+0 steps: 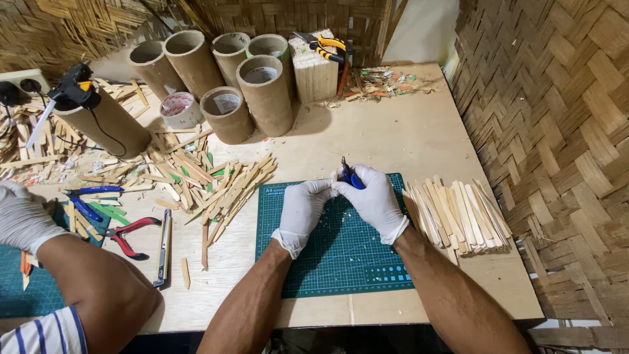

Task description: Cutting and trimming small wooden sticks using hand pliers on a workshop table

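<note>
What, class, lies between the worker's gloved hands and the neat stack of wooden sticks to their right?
Nothing visible. The right hand, gripping blue-handled cutters, and left hand are over the green cutting mat; only bare mat separates them from the stick stack.

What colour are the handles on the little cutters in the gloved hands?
Blue. The cutters show in the head view, gripped in the right hand.

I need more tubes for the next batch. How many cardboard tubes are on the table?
8: five tall upright brown cardboard tubes clustered at the back, two short ones before them, one lying on the left under a glue gun. Others may be hidden.
</note>
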